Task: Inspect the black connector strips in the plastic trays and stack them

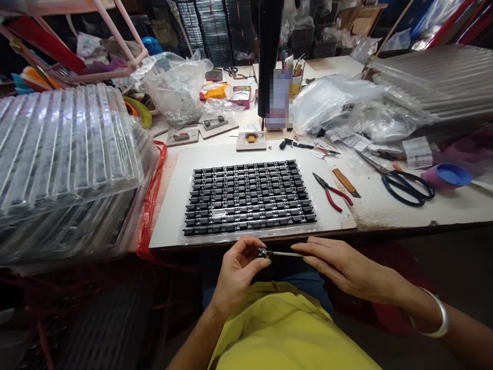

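Holding a small black part (262, 252) pinched betw thumb & fingertips, left hand (235, 275) sits just below the table's near edge (269, 237), over the lap. Right hand (339, 264) grips a thin metal tool (285, 253), fingers closed along it, tip touching the part. Risks: tool could slip off & jab a finger; part could drop to the lap, no support under it. Filled tray (250, 198) lies at near edge w/ pliers (332, 191) & scissors (404, 182) to its right.
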Available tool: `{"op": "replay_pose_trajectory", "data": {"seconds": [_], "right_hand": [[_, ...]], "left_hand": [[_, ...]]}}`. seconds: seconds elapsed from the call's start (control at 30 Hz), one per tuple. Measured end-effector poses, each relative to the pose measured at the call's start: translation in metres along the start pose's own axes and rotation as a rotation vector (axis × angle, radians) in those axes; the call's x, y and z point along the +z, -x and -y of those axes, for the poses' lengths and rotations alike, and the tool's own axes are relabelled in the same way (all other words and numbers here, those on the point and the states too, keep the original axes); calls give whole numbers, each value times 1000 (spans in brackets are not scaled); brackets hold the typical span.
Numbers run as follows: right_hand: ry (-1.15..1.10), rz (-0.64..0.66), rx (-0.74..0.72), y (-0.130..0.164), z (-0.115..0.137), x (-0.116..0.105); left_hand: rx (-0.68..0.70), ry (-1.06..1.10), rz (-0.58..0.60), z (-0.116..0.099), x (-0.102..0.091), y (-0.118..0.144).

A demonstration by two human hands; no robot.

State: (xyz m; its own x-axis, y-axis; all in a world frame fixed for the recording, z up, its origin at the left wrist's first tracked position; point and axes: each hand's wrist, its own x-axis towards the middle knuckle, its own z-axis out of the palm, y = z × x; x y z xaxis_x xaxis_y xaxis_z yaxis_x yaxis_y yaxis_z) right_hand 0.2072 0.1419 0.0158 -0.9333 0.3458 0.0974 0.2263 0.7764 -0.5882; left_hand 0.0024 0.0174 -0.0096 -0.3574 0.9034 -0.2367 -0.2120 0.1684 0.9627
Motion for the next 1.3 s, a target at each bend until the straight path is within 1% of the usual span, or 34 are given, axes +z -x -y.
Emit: {"op": "replay_pose_trajectory", "data": {"seconds": [0.07, 0.17, 0.23, 0.27, 0.33, 0.37, 0.4, 0.47, 0.5, 0.57, 0.63, 0.73, 0.77, 0.83, 0.97, 1.1, 1.17, 1.23, 1.3], "right_hand": [[21, -37, -2, -1, 0, 3], [78, -49, 10, -2, 2, 3], [73, -36, 27, -3, -2, -4], [54, -32, 42, -3, -8, -11], [32, -91, 103, -4, -30, -29], [56, -155, 153, -5, -46, -39], [123, -271, 211, -6, -63, -49], [407, -455, 350, -8, -96, -63], [561, -487, 391, -9, -110, -66], [691, -551, 414, -12, -126, -63], [729, -521, 376, -14, -128, -51], [732, -406, 325, -18, -119, -27], [730, -386, 328, -19, -117, -22], [712, -337, 397, -23, -114, -16], [648, -216, 605, -31, -110, -23], [589, -181, 804, -36, -102, -33], [594, -144, 845, -37, -99, -35], [603, -119, 845, -37, -97, -37], [613, -134, 829, -36, -95, -40]], "left_hand": [[-8, 15, -15, 1, 0, 0], [-3, 27, -38, 3, 0, -1], [-2, 42, -67, 4, 0, -2], [-1, 53, -83, 4, 0, -2], [2, 82, -103, 5, -1, -3], [7, 100, -105, 5, -2, -4], [14, 122, -102, 4, -2, -4], [31, 176, -86, 2, -4, -5], [41, 202, -77, 0, -5, -5], [63, 243, -63, -3, -8, -6], [78, 268, -63, -8, -10, -6], [79, 321, -74, -15, -15, -7], [73, 342, -76, -17, -16, -8], [60, 379, -79, -21, -19, -8], [55, 409, -109, -23, -25, -8], [87, 380, -137, -21, -29, -7], [103, 358, -147, -18, -31, -6], [119, 323, -162, -15, -33, -6], [139, 271, -179, -12, -35, -6]]}}
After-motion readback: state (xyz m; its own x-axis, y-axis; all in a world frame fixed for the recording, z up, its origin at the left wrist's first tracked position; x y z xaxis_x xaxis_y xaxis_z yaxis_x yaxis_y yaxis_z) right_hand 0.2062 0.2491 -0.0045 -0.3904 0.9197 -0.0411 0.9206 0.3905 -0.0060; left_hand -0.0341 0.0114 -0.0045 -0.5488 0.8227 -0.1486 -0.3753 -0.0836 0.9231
